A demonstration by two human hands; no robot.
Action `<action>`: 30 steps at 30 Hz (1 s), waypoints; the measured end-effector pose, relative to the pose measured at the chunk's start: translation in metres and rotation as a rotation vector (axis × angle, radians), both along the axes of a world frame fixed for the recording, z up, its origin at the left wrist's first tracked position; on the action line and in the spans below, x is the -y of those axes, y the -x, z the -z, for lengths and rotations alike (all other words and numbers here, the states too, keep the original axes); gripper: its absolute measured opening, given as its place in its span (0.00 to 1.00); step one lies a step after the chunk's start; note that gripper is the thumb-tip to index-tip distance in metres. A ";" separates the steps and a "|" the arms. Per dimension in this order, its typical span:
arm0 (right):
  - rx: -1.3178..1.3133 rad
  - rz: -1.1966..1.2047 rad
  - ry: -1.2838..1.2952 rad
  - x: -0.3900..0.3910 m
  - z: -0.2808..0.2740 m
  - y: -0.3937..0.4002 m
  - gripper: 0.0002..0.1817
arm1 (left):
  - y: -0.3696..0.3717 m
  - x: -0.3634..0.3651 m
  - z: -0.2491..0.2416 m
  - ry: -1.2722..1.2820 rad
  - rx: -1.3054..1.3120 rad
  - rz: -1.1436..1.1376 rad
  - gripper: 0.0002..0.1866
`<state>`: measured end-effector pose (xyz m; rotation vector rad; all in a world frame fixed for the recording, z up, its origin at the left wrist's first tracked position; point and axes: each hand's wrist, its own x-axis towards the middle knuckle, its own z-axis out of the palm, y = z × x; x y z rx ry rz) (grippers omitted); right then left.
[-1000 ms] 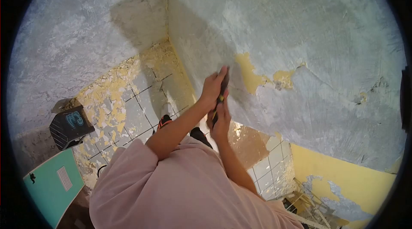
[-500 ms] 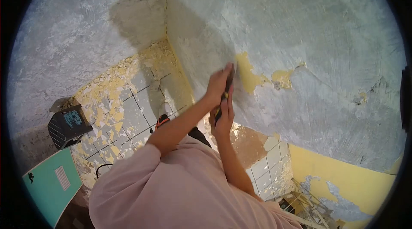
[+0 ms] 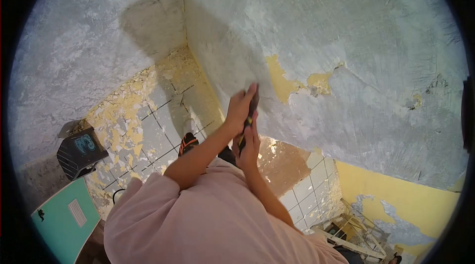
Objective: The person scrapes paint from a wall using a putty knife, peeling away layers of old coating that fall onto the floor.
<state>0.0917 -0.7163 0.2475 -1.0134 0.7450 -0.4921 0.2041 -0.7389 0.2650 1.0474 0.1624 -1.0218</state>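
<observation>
Both my hands grip one scraper (image 3: 250, 115), a dark tool with a yellow and black handle. My left hand (image 3: 239, 107) is wrapped round its upper part, close to the blade. My right hand (image 3: 249, 143) holds the handle just below. The blade end presses against the grey scraped wall (image 3: 356, 41), right beside a leftover patch of yellow paint (image 3: 279, 81). My pink sleeves fill the lower middle of the view.
Yellow paint flakes (image 3: 123, 120) litter the tiled floor in the corner. A black crate (image 3: 79, 153) and a teal board (image 3: 62, 217) lie lower left. A wooden ladder-like frame (image 3: 354, 237) sits lower right, under unscraped yellow wall (image 3: 396, 199). My shoe (image 3: 188, 141) shows below.
Both hands and the scraper slid up the wall toward the yellow patch, then came back down and slightly left. The view shifted a little.
</observation>
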 end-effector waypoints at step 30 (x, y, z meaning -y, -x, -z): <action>-0.016 0.058 -0.015 0.011 -0.006 -0.018 0.26 | -0.007 0.004 0.017 -0.121 0.076 0.017 0.26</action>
